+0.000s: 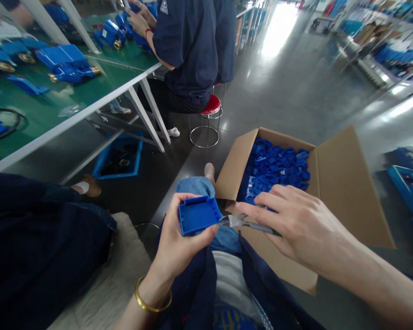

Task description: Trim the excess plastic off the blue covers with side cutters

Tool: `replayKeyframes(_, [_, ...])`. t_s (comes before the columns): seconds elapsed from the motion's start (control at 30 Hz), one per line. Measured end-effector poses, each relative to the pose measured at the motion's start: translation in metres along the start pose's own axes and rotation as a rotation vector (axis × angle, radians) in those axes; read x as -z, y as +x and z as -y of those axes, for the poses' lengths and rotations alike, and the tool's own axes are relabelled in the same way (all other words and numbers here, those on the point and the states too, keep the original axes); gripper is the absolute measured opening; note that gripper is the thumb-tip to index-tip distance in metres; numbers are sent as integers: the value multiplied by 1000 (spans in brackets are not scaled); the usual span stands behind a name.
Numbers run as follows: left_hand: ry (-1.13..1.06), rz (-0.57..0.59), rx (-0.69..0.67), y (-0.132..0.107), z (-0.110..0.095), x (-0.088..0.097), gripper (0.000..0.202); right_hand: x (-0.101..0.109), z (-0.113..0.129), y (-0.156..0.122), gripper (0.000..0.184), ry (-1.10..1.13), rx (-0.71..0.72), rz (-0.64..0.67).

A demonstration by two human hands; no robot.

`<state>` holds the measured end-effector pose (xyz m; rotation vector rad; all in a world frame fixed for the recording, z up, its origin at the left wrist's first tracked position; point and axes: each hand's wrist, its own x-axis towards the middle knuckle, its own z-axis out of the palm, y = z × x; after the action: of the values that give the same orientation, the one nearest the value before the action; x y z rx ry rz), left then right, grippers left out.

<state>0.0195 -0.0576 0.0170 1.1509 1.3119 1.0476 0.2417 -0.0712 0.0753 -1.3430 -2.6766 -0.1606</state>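
Observation:
My left hand [182, 243] is closed around a shallow blue plastic cover [198, 215], its hollow side facing up toward me. The thumb lies along the lower edge and the fingers wrap the far side. In my right hand [292, 217] is a pair of pliers [239, 221] with grey handles. The metal jaws touch the right edge of the cover, at one corner. Whether they grip a bit of plastic there is too small to tell. Beyond my right hand stands an open cardboard box [237, 160] filled with many small blue plastic parts [278, 165].
A green-topped table [106, 82] at the left bears blue valve-like meters [69, 62] with brass ends. A co-worker [196, 50] sits there on a red stool [211, 106]. Under the table lies a blue tray [137, 158]. Another person's dark sleeve [37, 247] is close on my left.

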Motion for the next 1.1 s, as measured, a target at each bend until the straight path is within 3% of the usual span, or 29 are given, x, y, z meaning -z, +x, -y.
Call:
replayKeyframes(0.43, [116, 139, -88, 5, 11, 8, 47, 4, -4, -3, 33, 86, -15, 80])
replayKeyframes(0.7, [133, 141, -83, 6, 12, 8, 49, 5, -5, -4, 40, 94, -20, 99])
replayKeyframes(1.1, [107, 114, -18, 0, 2, 4, 47, 5, -5, -3, 35, 103, -11, 76])
